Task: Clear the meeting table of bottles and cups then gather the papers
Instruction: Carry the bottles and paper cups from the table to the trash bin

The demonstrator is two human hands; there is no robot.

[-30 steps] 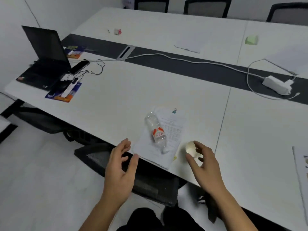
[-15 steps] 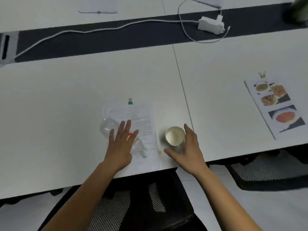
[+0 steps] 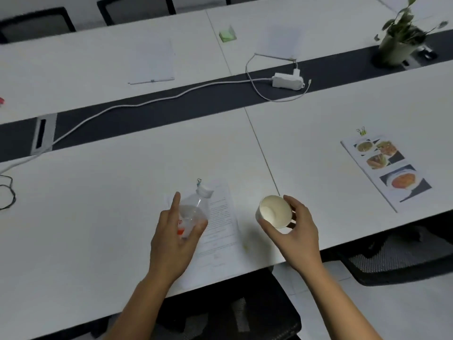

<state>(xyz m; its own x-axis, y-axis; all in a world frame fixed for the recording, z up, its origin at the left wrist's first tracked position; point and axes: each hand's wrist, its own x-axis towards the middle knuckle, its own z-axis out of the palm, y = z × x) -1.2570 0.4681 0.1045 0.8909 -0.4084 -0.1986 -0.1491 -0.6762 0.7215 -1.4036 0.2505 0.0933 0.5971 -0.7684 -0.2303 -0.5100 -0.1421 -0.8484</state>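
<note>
The left hand [image 3: 171, 239] grips a clear plastic bottle with a white screw cap [image 3: 193, 212]. Its thumb and lower fingers [image 3: 199, 228] are curled round the body, and the index finger lies straight along the side. The bottle is tilted, cap pointing away and to the right, over a printed white paper sheet [image 3: 220, 224] that lies on the white worktop [image 3: 98, 204] near its front edge. The bottle's label is red-orange and white, but its writing is too blurred to read. The sheet carries lines of black text too small to make out, and a small blue binder clip [image 3: 199, 182] sits at its top edge.

The right hand [image 3: 297, 236] holds a white paper cup [image 3: 274, 212] just right of the sheet, with thumb and fingers wrapped round its wall. The cup is tipped so that its open mouth and plain white inside face the camera. No print shows on it.

Further right lies a sheet printed with food photographs [image 3: 384, 168], with a yellow binder clip [image 3: 361, 131] at its top corner; no words on it can be read. On the dark strip [image 3: 196, 101] along the middle of the worktop sits a white power adapter [image 3: 287, 81], and its white cable [image 3: 147, 101] trails off to the left. Beyond the strip lie two blank white sheets [image 3: 152, 61] and a green pad of sticky notes [image 3: 228, 35]. A potted green plant [image 3: 399, 38] stands on the strip at the far right.
</note>
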